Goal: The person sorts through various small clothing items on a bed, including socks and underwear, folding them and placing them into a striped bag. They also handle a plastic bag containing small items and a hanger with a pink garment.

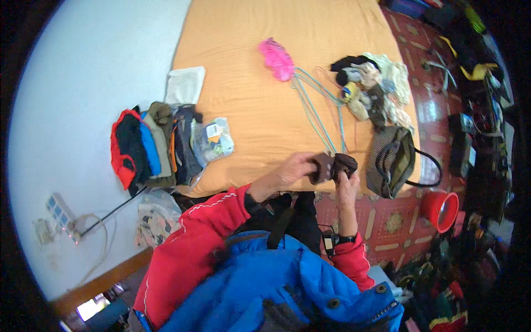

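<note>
My left hand (295, 167) pinches a dark brown piece of cloth (321, 169), perhaps a sock, with a few pale marks on it. Right beside it, my right hand (347, 182) grips a bunched dark brown cloth (344, 162), its fingers partly hidden. Whether the two pieces are joined cannot be told. Both are held over the near edge of a bed with an orange sheet (257, 141). Blue-green and pink cords (315, 112) run across the sheet from near the cloths towards a bright pink bundle (277, 60).
On the bed's right lies a heap of socks and small cloths (373, 87), with a striped handbag (390, 162) nearer me. Folded clothes (149, 145) and a clear plastic packet (215, 139) lie left. A red bucket (442, 211) stands on the patterned floor. A power strip (62, 213) is by the wall.
</note>
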The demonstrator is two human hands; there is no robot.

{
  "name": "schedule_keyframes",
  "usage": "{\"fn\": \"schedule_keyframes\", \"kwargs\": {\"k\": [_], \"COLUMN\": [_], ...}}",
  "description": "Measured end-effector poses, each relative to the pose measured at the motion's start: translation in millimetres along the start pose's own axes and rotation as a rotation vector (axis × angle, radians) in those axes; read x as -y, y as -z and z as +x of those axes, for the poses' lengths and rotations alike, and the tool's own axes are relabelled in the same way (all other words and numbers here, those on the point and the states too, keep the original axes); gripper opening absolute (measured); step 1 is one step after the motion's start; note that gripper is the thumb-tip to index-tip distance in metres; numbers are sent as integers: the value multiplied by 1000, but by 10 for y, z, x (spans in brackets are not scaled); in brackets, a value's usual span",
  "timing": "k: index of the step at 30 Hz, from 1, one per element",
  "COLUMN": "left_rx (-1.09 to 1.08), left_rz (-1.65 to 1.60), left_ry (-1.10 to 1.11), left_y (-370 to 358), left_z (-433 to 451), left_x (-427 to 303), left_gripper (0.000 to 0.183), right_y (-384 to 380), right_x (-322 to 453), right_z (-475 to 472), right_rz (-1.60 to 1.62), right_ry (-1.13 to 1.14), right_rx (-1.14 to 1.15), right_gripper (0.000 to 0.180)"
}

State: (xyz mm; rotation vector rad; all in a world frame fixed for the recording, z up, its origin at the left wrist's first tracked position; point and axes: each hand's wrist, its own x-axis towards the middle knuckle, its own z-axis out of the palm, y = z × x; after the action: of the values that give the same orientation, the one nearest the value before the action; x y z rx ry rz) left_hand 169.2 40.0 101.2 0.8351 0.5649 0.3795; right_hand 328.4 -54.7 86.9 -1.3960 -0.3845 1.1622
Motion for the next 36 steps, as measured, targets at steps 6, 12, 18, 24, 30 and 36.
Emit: {"fn": "schedule_keyframes", "kwargs": {"k": [6,12,18,24,30,36], "left_rx": [-243,-357,-282,-195,-131,-182], "left_rz": [426,193,-521,62,-27,104], "left_ry": [-90,-24,-62,-74,330,64], "left_y": [-113,-231,-293,-119,29,492], "left_z": [96,70,69,80,220,318], "left_x": [382,455,393,190,144,99], "left_gripper": [24,19,21,18,21,38], "right_y": [-96,-11,-5,142,42,-189], "right_x": [-245,-547,-652,-229,31,-42], "right_z": [-71,-12,71,-48,59,598], "right_rz": [87,29,258,759,-127,-245], "right_ry": [-174,-46,29,-447,-373,-112], "right_rx": [352,54,-46,265,735,631], "right_gripper": [33,29,24,31,36,37]}}
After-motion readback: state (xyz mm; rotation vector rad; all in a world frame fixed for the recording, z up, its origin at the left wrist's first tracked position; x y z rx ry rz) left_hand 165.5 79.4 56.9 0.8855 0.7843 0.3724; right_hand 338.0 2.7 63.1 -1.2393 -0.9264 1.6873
